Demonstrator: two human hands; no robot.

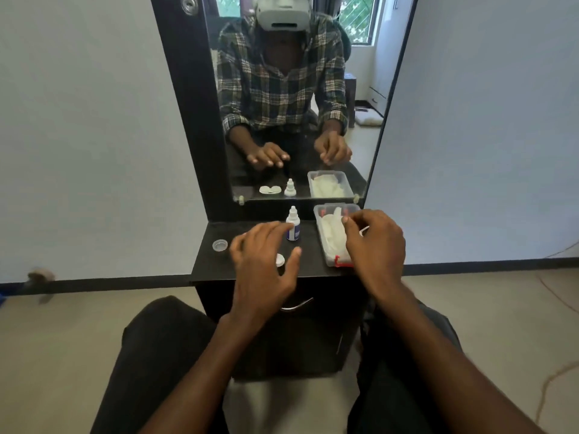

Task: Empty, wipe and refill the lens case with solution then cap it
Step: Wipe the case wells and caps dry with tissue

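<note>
While my left hand [263, 261] hovers spread and empty over the small white plastic lens case [279, 260] on the dark counter [210, 264], my right hand [374, 242] pinches nothing I can make out; light, slippery, best gripped by its rims.

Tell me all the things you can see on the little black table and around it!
Solution bottle: one, white with blue label, upright at the shelf's middle back.
Loose cap: one, clear, shelf's left side.
Lens case: one, white, mostly hidden under the left hand.
Plastic box: one, clear with red clips, white tissues inside, shelf's right side.
Shelf: one, black.
Mirror: one, black frame, behind the shelf.
Left hand: fingers spread above the case.
Right hand: over the box, fingertips at the tissues.
</note>
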